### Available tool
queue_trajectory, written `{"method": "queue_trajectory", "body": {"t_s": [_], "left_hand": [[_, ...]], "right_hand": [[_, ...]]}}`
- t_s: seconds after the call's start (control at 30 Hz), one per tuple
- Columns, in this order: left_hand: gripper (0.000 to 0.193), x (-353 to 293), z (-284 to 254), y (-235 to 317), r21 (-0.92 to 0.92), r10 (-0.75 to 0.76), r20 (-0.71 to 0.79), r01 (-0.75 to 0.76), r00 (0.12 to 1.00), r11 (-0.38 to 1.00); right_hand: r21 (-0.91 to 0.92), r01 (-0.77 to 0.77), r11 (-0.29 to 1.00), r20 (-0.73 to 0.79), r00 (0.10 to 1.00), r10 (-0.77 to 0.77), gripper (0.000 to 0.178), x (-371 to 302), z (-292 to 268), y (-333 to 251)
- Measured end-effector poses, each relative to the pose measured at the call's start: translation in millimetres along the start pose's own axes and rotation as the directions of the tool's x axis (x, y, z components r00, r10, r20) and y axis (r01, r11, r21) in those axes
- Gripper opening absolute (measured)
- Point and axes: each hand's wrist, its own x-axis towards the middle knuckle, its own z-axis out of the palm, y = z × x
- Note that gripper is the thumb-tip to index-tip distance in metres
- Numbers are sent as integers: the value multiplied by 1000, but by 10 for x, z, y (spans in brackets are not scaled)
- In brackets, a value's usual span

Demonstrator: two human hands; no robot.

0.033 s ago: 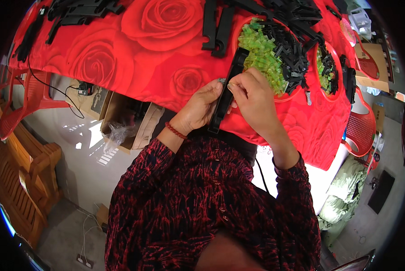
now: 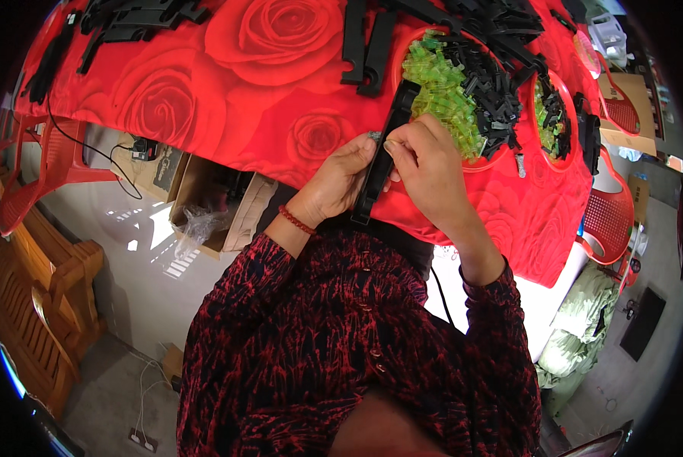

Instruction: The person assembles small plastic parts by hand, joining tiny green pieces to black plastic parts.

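Tilted in front of my body is a long, narrow black plastic part [image 2: 394,114]. My left hand [image 2: 343,175] is closed around its middle, thumb on the near side and fingertips showing past the right edge. Against that same middle stretch, my right hand [image 2: 430,164] pinches thumb and forefinger together; whatever is between them is too small or hidden to name. Just beyond the right hand, a red-rimmed basket [image 2: 397,65] holds yellow-green translucent pieces [image 2: 440,91] on its left side and small black pieces [image 2: 484,95] on its right.
A red rose-patterned cloth [image 2: 280,114] covers the table. More long black parts [image 2: 377,53] lie at the back, with others [image 2: 139,23] at far left. A second red basket [image 2: 568,114] with mixed pieces stands right. Red plastic chairs [image 2: 609,209] flank the table; an open cardboard box [image 2: 204,198] sits below.
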Motion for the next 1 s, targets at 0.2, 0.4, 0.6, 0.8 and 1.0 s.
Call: {"method": "queue_trajectory", "body": {"t_s": [0.2,0.4,0.6,0.8,1.0], "left_hand": [[35,-12,-2,4,10,11,2,-11,1000,1000],[36,-13,11,13,12,-7,3,7,1000,1000],[35,-20,19,22,28,-6,13,6,1000,1000],[35,-16,14,15,23,-2,10,2,1000,1000],[30,-9,-14,23,-7,-16,69,16,998,1000]], "right_hand": [[231,-210,950,72,977,199,7,18,-59,-82],[254,-204,945,88,978,187,5,25,-66,-52],[287,-204,936,90,979,185,6,14,-64,-15],[270,-239,933,121,970,213,5,21,-79,-74],[24,-32,999,16,999,31,8,-16,5,20]]}}
